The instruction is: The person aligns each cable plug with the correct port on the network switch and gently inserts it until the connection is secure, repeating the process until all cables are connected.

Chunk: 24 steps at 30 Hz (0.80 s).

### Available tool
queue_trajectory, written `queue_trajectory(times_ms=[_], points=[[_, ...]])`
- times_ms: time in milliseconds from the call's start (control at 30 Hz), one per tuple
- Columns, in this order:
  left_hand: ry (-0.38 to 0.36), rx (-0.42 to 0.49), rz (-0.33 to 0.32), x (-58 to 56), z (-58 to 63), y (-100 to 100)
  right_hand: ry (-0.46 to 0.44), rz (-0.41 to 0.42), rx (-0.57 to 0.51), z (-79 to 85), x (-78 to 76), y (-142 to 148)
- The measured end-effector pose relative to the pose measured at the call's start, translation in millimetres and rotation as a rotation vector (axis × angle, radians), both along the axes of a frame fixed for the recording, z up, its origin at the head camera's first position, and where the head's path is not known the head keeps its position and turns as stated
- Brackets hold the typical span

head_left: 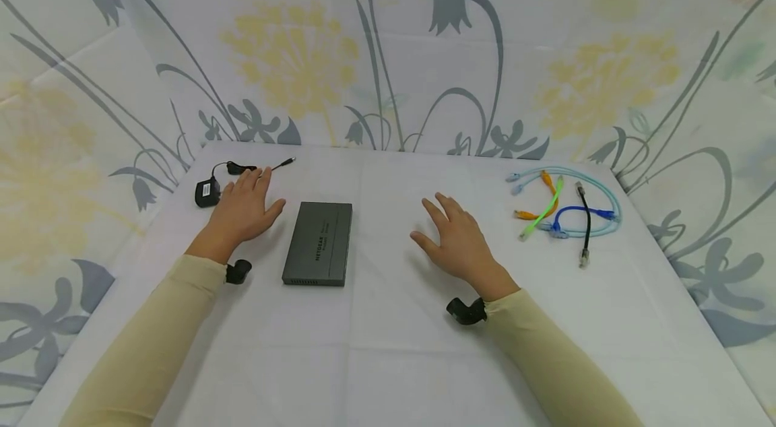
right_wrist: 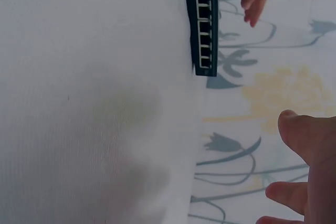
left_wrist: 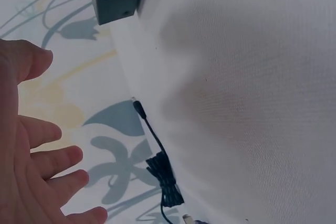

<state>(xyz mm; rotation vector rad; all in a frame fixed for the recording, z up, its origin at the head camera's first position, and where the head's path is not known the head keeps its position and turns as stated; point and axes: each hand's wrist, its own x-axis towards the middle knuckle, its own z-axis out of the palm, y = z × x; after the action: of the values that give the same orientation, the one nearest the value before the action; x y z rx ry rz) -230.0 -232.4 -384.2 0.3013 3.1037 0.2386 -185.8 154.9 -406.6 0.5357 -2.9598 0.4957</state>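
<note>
My left hand hovers over the table's left side, fingers spread and holding nothing. Just beyond it lies a black power adapter with its cord bundled; the cord bundle and plug also show in the left wrist view. Between my two hands a dark grey Netgear network switch lies flat, nearer the left one. Its row of ports faces the right wrist camera. My right hand is held above the cloth right of the switch, fingers loosely extended, with nothing in it.
On the right side lie several short network cables: a light blue cable, an orange cable, a green cable, a dark blue cable and a black cable. White cloth covers the table; a flower-patterned curtain hangs behind.
</note>
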Motion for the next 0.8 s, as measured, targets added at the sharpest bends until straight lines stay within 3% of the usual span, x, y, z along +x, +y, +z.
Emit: queue_trajectory(times_ms=[467,800], points=[[-0.025,0.040,-0.011,-25.4,-10.6,-10,-0.004,0.078,-0.037,-4.8,5.5,-39],[-0.098,0.051,0.003,-40.0,-10.0,-13,-0.089,0.129,-0.052,-9.2,12.0,-63]])
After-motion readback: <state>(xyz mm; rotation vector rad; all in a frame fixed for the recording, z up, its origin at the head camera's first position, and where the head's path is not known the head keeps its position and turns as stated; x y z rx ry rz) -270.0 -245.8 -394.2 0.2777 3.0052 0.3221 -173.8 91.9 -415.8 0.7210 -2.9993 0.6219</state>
